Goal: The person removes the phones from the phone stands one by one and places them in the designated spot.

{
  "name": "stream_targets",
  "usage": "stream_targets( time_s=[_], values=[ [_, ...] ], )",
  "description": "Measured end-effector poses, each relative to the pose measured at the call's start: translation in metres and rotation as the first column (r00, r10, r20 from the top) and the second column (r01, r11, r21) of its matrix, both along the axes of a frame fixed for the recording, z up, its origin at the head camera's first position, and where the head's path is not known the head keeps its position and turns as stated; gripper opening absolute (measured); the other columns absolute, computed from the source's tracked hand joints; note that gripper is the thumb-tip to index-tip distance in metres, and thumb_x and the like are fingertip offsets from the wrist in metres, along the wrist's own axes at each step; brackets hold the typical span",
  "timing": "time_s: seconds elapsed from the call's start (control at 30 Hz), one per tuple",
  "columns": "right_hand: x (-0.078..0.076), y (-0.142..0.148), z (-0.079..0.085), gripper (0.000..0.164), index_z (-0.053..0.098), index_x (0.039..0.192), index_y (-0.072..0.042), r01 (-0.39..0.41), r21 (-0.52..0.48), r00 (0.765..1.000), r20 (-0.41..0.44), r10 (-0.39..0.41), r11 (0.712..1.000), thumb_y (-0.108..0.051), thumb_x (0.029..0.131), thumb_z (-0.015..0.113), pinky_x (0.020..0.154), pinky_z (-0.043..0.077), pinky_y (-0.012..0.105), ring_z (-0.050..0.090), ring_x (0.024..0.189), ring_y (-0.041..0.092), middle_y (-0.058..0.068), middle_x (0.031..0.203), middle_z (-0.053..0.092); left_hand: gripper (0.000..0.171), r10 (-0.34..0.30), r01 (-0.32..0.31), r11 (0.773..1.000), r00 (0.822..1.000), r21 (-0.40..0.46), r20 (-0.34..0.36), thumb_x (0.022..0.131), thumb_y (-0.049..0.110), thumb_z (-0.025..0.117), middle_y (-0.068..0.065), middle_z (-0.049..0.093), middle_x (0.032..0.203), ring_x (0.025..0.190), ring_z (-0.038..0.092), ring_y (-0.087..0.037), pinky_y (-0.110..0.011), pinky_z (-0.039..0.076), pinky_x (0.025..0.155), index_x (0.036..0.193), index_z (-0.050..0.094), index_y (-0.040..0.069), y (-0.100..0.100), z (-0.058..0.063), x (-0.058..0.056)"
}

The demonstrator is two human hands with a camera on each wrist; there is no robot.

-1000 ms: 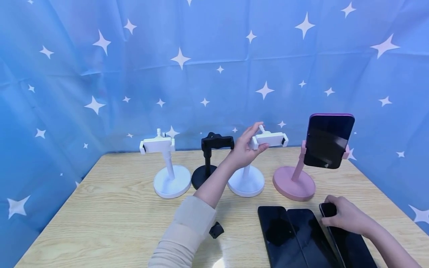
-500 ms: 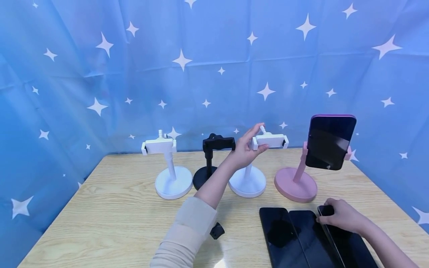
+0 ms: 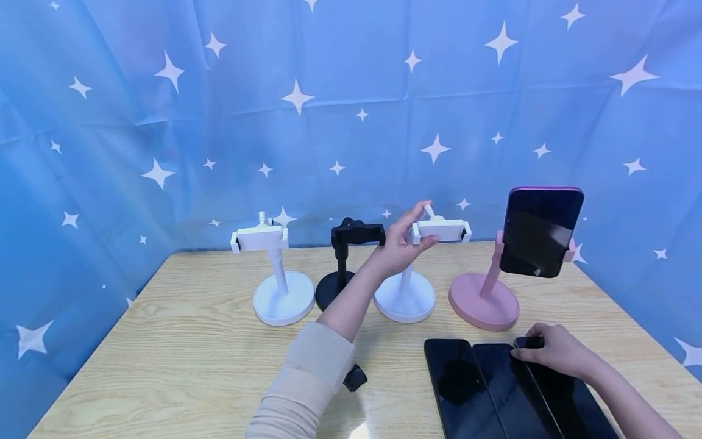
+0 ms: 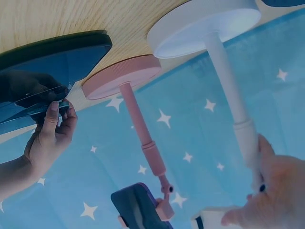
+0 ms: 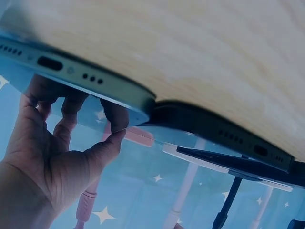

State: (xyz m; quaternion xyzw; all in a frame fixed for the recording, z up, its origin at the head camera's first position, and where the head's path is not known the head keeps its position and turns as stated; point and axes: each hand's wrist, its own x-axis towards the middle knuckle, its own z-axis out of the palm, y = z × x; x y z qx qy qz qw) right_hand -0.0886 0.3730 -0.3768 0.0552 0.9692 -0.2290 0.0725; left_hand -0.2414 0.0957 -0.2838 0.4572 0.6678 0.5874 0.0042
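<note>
In the head view my left hand (image 3: 403,244) holds the head of a white phone stand (image 3: 404,300), thumb on the front of its clamp (image 3: 443,230) and fingers behind. The left wrist view shows that hand (image 4: 274,191) by the top of the white stem (image 4: 226,81). My right hand (image 3: 559,350) pinches the far end of the rightmost phone (image 3: 570,399), which lies screen up. Two more dark phones lie to its left, the middle phone (image 3: 507,384) and the left phone (image 3: 457,384). The right wrist view has the right hand (image 5: 62,152) at a phone (image 5: 114,90).
A pink stand (image 3: 482,305) carries an upright phone (image 3: 542,231) at the right. Left of my left hand stand a black phone stand (image 3: 334,286) and another white stand (image 3: 284,299). A small black object (image 3: 355,378) lies on the wooden table (image 3: 181,353) beside my left sleeve.
My right hand has shifted slightly left, and the far end of the rightmost phone has moved left with it, toward the middle phone. My left hand keeps its hold on the white stand.
</note>
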Motion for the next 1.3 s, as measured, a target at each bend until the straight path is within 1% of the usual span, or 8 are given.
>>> stream_targets(
  time_s=[0.1, 0.17, 0.3, 0.5, 0.7, 0.93, 1.17, 1.3],
  values=[
    [-0.001, 0.0, 0.0, 0.051, 0.054, 0.097, 0.013, 0.005, 0.008, 1.0, 0.003, -0.005, 1.0, -0.033, 0.08, 0.068, 0.061, 0.042, 0.032, 0.05, 0.072, 0.02, 0.01, 0.084, 0.059, 0.056, -0.005, 0.006, 1.0, 1.0, -0.014, 0.011, 0.09, 0.003, 0.055, -0.016, 0.032, 0.143, 0.118, 0.045, -0.026, -0.021, 0.045, 0.087, 0.14, 0.031, 0.002, -0.005, 0.008, 0.009],
    [-0.001, 0.0, 0.0, 0.051, 0.054, 0.097, 0.013, 0.008, 0.015, 1.0, 0.005, -0.008, 1.0, -0.033, 0.08, 0.068, 0.061, 0.042, 0.032, 0.05, 0.072, 0.02, 0.011, 0.084, 0.06, 0.056, -0.012, 0.013, 1.0, 1.0, -0.019, 0.023, 0.09, 0.003, 0.055, -0.017, 0.031, 0.144, 0.118, 0.045, -0.028, -0.021, 0.045, 0.086, 0.141, 0.03, 0.002, -0.006, 0.01, 0.011],
    [-0.001, -0.001, 0.0, 0.051, 0.055, 0.097, 0.012, 0.016, 0.034, 1.0, 0.012, -0.017, 0.999, -0.036, 0.081, 0.067, 0.059, 0.041, 0.032, 0.049, 0.07, 0.019, 0.01, 0.083, 0.059, 0.056, -0.011, 0.013, 0.999, 0.998, -0.035, 0.054, 0.091, 0.005, 0.054, -0.016, 0.031, 0.143, 0.116, 0.046, -0.027, -0.021, 0.045, 0.085, 0.141, 0.029, 0.005, -0.008, 0.012, 0.013],
    [-0.001, 0.0, 0.0, 0.052, 0.056, 0.096, 0.009, 0.025, 0.078, 0.999, 0.029, -0.028, 0.997, -0.04, 0.081, 0.064, 0.057, 0.039, 0.033, 0.049, 0.069, 0.019, 0.007, 0.081, 0.058, 0.057, -0.034, 0.039, 0.998, 0.993, -0.044, 0.109, 0.092, 0.008, 0.053, -0.011, 0.027, 0.147, 0.12, 0.043, -0.026, -0.022, 0.044, 0.088, 0.143, 0.027, 0.009, -0.007, 0.01, 0.01],
    [-0.002, 0.0, -0.002, 0.048, 0.057, 0.093, 0.007, 0.011, 0.121, 1.0, 0.004, -0.011, 0.993, -0.04, 0.082, 0.063, 0.059, 0.037, 0.037, 0.048, 0.068, 0.019, 0.004, 0.077, 0.055, 0.058, -0.047, 0.053, 0.998, 0.989, -0.038, 0.137, 0.092, 0.007, 0.052, -0.01, 0.025, 0.148, 0.121, 0.043, -0.027, -0.023, 0.043, 0.09, 0.144, 0.026, 0.009, -0.007, 0.01, 0.007],
    [-0.003, 0.001, -0.003, 0.046, 0.057, 0.093, 0.007, 0.008, 0.13, 1.0, -0.01, -0.007, 0.991, -0.037, 0.082, 0.063, 0.064, 0.035, 0.046, 0.051, 0.073, 0.023, 0.007, 0.078, 0.057, 0.059, -0.033, 0.037, 0.999, 0.989, -0.024, 0.147, 0.092, 0.013, 0.054, 0.0, 0.027, 0.147, 0.12, 0.044, -0.02, -0.027, 0.043, 0.091, 0.144, 0.027, 0.022, 0.004, -0.01, -0.013],
    [-0.003, 0.0, -0.003, 0.041, 0.058, 0.094, 0.007, 0.006, 0.134, 1.0, -0.013, -0.005, 0.991, -0.031, 0.082, 0.061, 0.066, 0.033, 0.046, 0.052, 0.077, 0.026, 0.01, 0.083, 0.059, 0.058, 0.006, 0.002, 0.999, 0.982, -0.044, 0.19, 0.091, 0.018, 0.055, 0.006, 0.028, 0.146, 0.123, 0.04, -0.018, -0.029, 0.043, 0.091, 0.142, 0.03, 0.03, 0.004, -0.009, -0.012],
    [-0.002, 0.0, -0.001, 0.039, 0.058, 0.094, 0.007, -0.007, 0.133, 1.0, -0.009, 0.008, 0.991, -0.029, 0.082, 0.061, 0.067, 0.032, 0.048, 0.052, 0.081, 0.03, 0.014, 0.087, 0.059, 0.058, 0.002, 0.005, 0.999, 0.976, -0.035, 0.217, 0.091, 0.017, 0.055, 0.006, 0.028, 0.146, 0.123, 0.04, -0.019, -0.03, 0.042, 0.092, 0.142, 0.03, 0.03, 0.004, -0.009, -0.011]
  ],
)
